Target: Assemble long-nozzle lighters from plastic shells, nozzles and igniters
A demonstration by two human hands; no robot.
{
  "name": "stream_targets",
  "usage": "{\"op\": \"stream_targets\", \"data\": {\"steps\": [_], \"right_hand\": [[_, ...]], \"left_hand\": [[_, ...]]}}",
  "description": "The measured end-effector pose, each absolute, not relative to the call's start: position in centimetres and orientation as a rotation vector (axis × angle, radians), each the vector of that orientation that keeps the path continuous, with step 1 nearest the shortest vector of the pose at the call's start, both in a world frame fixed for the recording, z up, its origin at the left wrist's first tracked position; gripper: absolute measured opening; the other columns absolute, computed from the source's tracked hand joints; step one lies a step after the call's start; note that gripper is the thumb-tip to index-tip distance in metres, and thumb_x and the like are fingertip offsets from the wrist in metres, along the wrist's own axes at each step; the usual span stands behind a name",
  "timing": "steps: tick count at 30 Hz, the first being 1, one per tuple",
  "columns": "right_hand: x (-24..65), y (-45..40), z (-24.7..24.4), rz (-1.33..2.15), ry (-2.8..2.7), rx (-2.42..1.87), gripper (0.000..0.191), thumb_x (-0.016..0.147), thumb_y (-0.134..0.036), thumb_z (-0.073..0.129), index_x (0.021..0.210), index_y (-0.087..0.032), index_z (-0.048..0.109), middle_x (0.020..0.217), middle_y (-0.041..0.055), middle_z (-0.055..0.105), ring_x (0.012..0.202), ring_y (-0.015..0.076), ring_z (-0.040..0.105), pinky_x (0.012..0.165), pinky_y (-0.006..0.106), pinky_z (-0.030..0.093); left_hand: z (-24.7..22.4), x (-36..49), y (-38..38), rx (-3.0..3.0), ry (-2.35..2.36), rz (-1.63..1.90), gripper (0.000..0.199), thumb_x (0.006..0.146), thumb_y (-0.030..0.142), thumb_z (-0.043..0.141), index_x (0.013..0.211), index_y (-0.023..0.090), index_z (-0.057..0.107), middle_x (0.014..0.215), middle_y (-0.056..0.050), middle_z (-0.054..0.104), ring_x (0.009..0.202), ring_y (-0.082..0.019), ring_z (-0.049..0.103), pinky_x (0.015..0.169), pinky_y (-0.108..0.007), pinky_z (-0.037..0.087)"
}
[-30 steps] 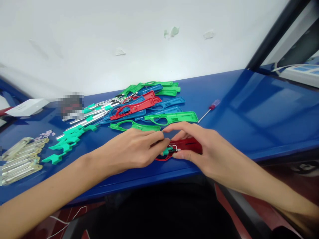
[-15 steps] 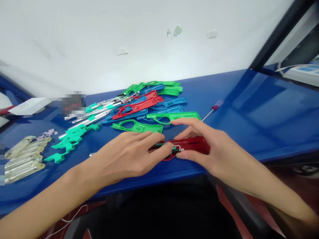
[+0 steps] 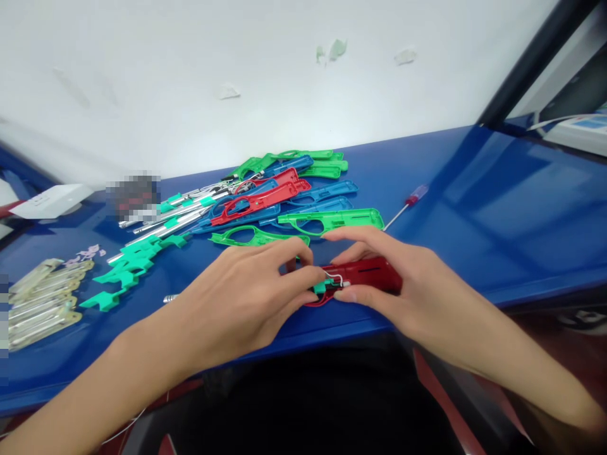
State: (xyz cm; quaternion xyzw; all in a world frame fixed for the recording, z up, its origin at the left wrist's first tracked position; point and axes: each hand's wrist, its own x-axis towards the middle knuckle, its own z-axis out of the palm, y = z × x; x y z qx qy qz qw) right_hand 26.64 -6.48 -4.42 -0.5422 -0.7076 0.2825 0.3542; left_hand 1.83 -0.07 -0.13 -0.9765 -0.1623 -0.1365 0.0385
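A red lighter casing (image 3: 374,276) lies at the front of the table, with a white wire and dark inner parts showing in its middle. My right hand (image 3: 403,278) grips the casing's right end, thumb on the near side and the forefinger raised above. My left hand (image 3: 256,284) is closed at the casing's left part, its thumb and forefinger pinched at a green trigger (image 3: 320,287). A metal tube end (image 3: 169,298) sticks out to the left beyond my left hand. What lies beneath my left palm is hidden.
Behind my hands are green casing halves (image 3: 351,218), red ones (image 3: 260,205) and blue ones (image 3: 327,191). Metal tubes (image 3: 173,221) and green triggers (image 3: 128,262) lie left. A screwdriver (image 3: 417,194) rests at right. Pale metal-and-plastic parts (image 3: 52,303) sit far left.
My left thumb and fingers have shifted, uncovering more of the green trigger. My right hand keeps its grip on the red casing. The view has moved slightly.
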Motion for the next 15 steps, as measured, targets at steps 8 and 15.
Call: {"op": "stream_targets", "data": {"steps": [8, 15], "right_hand": [[26.7, -6.5, -4.7, 0.714, -1.851, -1.449, 0.056, 0.097, -0.041, 0.077, 0.144, -0.058, 0.053, 0.130, -0.0131, 0.073, 0.119, 0.0180, 0.073, 0.110, 0.039, 0.058], [26.7, -6.7, -4.9, 0.694, -1.862, -1.482, 0.058, 0.096, -0.043, 0.077, 0.145, -0.059, 0.051, 0.131, -0.0127, 0.073, 0.122, 0.0198, 0.072, 0.109, 0.042, 0.059]], "left_hand": [[1.0, 2.5, -0.6, -3.216, -0.803, -0.321, 0.017, 0.106, 0.022, 0.058, 0.118, 0.026, 0.070, 0.115, -0.004, 0.067, 0.088, -0.019, 0.068, 0.074, -0.034, 0.051], [1.3, 2.7, -0.6, -3.252, -0.855, -0.274, 0.019, 0.105, 0.022, 0.057, 0.119, 0.027, 0.069, 0.118, -0.003, 0.067, 0.095, -0.020, 0.068, 0.081, -0.035, 0.053]]}}
